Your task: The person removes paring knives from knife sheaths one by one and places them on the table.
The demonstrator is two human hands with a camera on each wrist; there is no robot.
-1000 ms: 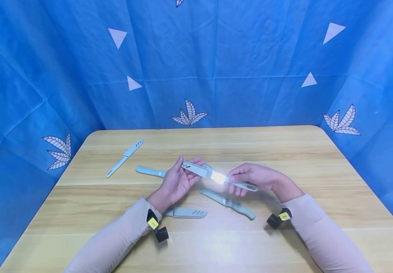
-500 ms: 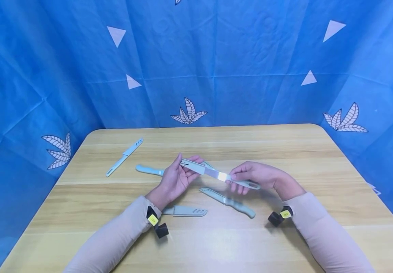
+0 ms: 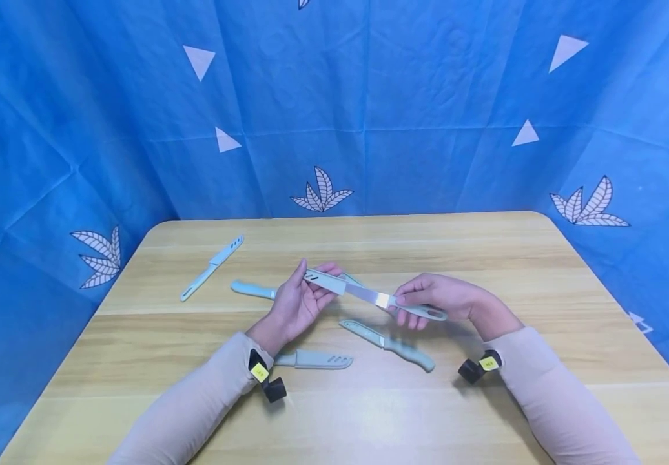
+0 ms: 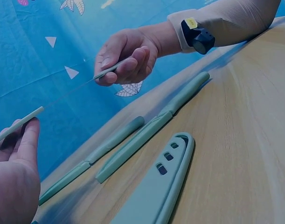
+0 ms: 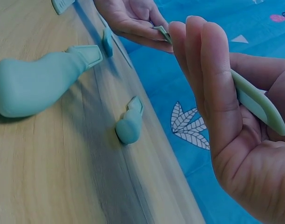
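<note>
Above the table, my left hand (image 3: pixel 299 307) holds a pale green knife sheath (image 3: pixel 325 281) between thumb and fingers. Slots run along the sheath near its tip. My right hand (image 3: pixel 442 297) pinches the pale green handle of a knife (image 3: pixel 418 310), which has an oval hole at its end. A stretch of bare blade (image 3: pixel 362 293) shows between sheath and handle, its tip hidden inside the sheath. In the left wrist view the blade is a thin line joining the two hands. Below them lies a sheathed knife (image 3: pixel 389 345), handle toward the front right.
Another sheathed knife (image 3: pixel 323 360) lies partly under my left wrist. Behind that hand shows a knife handle (image 3: pixel 252 289); a slim sheathed knife (image 3: pixel 212 268) lies at the far left. More green shows behind the held blade. Blue curtains (image 3: pixel 334 97) surround the wooden table (image 3: pixel 474 245).
My hands have drawn slightly apart, the left moving left and the right moving right. More bare blade shows between sheath and handle. The knives on the table have not moved.
</note>
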